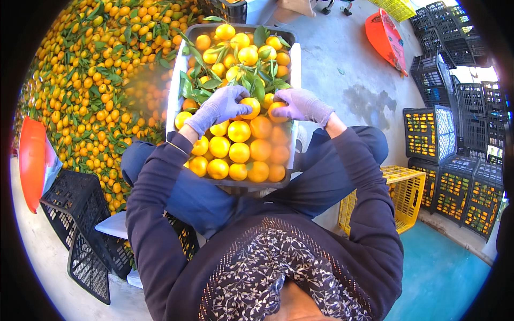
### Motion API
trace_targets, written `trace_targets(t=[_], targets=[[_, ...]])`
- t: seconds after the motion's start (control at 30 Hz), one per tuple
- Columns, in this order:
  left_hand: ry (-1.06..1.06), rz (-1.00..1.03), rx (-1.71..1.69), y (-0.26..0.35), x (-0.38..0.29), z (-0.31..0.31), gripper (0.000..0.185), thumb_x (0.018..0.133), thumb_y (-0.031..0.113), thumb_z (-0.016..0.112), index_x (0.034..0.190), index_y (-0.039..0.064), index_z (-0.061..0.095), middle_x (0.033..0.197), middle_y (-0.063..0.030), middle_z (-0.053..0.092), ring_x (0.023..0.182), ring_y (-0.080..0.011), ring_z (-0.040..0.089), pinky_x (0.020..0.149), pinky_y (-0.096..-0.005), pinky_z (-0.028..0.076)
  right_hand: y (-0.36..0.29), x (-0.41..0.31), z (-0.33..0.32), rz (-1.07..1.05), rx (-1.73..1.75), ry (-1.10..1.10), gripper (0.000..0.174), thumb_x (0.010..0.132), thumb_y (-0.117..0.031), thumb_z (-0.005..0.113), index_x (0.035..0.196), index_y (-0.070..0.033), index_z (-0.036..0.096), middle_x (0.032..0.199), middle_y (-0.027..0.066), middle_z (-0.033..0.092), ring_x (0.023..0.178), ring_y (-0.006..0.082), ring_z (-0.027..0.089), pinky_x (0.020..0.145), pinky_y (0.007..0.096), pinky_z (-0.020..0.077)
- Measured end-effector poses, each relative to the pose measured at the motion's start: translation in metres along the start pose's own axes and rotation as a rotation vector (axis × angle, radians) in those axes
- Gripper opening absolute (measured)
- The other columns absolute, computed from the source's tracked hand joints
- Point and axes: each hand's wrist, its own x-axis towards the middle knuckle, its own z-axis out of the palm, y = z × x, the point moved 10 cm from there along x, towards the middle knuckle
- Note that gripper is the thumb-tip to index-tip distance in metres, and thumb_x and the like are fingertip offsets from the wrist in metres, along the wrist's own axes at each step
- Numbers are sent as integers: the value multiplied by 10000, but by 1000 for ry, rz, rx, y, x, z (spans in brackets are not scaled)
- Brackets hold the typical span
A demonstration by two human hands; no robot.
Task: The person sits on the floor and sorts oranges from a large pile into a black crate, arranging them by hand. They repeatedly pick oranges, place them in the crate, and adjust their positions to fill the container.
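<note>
In front of me is a dark crate (292, 35) with a white liner (296, 68), filled with mandarin-like orange citrus fruit. My left hand (225, 105), in a pale lavender glove, pinches one orange fruit (251, 108) between thumb and fingers over the middle of the crate. Close beside it, my right hand (303, 106), gloved alike, has its fingers around another fruit (278, 112) near the right side. Nearer my body, bare fruit (239, 131) lies in fairly even rows. Fruit with green leaves (257, 82) fills the far half. Blurred patches veil the crate's lower right.
A large heap of leafy citrus (100, 80) spreads at left. Black plastic crates (80, 212) and a red basin (32, 164) lie left of me. A yellow crate (405, 200), filled black crates (453, 192) and a red tub (385, 40) are at right.
</note>
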Motion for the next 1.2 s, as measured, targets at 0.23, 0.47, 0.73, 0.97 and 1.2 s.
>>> trace_targets(t=[0.23, 0.47, 0.73, 0.97, 1.2], targets=[[96, 89, 42, 2, 15, 14, 422, 881, 230, 791, 1210, -9, 680, 1000, -79, 721, 871, -139, 663, 789, -321, 549, 5, -2, -1, -47, -10, 54, 461, 928, -437, 661, 1198, -66, 706, 1050, 195, 719, 976, 393, 686, 841, 460, 542], [52, 66, -116, -2, 23, 24, 390, 904, 252, 769, 1173, -21, 700, 945, -92, 728, 807, -146, 686, 717, -333, 560, 10, -12, -3, 72, -113, 16, 400, 917, -477, 659, 1101, -131, 741, 985, 138, 740, 936, 366, 709, 792, 479, 549], [93, 70, 8, -8, 31, 35, 371, 893, 266, 763, 1123, -20, 715, 918, -121, 738, 798, -192, 708, 721, -343, 560, 15, -4, 6, 135, -104, 88, 341, 923, -435, 651, 1007, -115, 731, 968, 138, 731, 903, 358, 712, 757, 484, 555], [194, 215, 263, -9, 41, 32, 253, 841, 269, 766, 973, 53, 763, 841, -183, 736, 820, -355, 721, 761, -429, 563, -72, -26, -3, -144, -127, 609, 481, 799, -205, 718, 1261, -117, 618, 1177, 110, 629, 1014, 334, 652, 821, 433, 568], [96, 262, 287, 10, 34, 3, 275, 813, 101, 686, 1075, 17, 698, 970, -141, 714, 922, -317, 701, 806, -378, 549, -71, -25, 1, -138, -95, 513, 462, 818, -339, 757, 1184, -98, 610, 1128, 104, 612, 961, 311, 660, 770, 449, 570]])
